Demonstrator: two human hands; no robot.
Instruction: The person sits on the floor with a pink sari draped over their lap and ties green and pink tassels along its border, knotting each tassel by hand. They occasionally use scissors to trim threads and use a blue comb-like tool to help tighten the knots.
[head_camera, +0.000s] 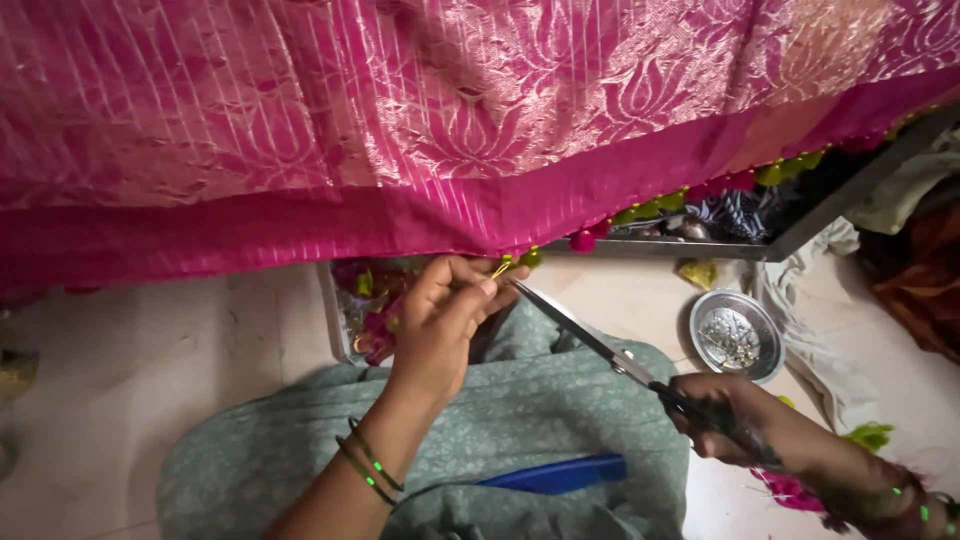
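Yellow thread (500, 268) pinched in my left hand (440, 325) fingers; my right hand (725, 418) grips scissors (590, 340), blades pointing up-left toward it.

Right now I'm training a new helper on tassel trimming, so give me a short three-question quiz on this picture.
1. True or false: the right hand holds the scissors with the blades pointing toward the pink fabric's edge.
2. What does the left hand pinch?
A. a small yellow-green tassel thread at the fabric's border
B. the blue flat object on the lap
C. the round metal dish
3. Fill in: the round metal dish sits on the floor to the ____ of the scissors.

Key: 1 true; 2 A; 3 right
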